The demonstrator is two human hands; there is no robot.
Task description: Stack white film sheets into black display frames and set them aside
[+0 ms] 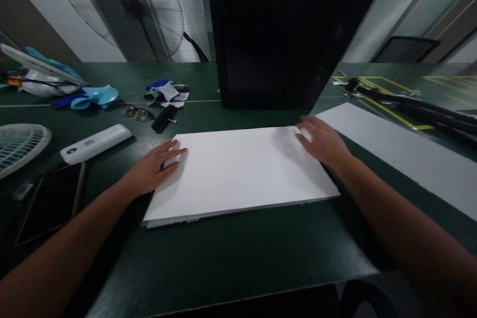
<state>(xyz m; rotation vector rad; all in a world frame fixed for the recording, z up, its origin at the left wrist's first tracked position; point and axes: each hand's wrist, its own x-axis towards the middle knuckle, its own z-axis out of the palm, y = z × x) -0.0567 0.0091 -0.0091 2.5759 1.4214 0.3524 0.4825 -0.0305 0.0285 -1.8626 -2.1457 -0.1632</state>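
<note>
A white rectangular board (238,169) lies flat on the dark green table, seemingly a thin stack judging by its layered front edge. My left hand (158,164) rests at its left edge, fingers apart over the white surface, with a dark ring on one finger. At the far right corner is my right hand (320,139), its fingers spread along the edge and the thumb over the top. Neither hand is closed around the board. What lies under the top sheet is hidden.
Behind the board stands a large black panel (290,35). Another white sheet (402,154) lies to the right, near black rods (417,102). On the left are a tablet (52,201), a white oblong device (96,143), glasses (137,112) and a small black object (164,118).
</note>
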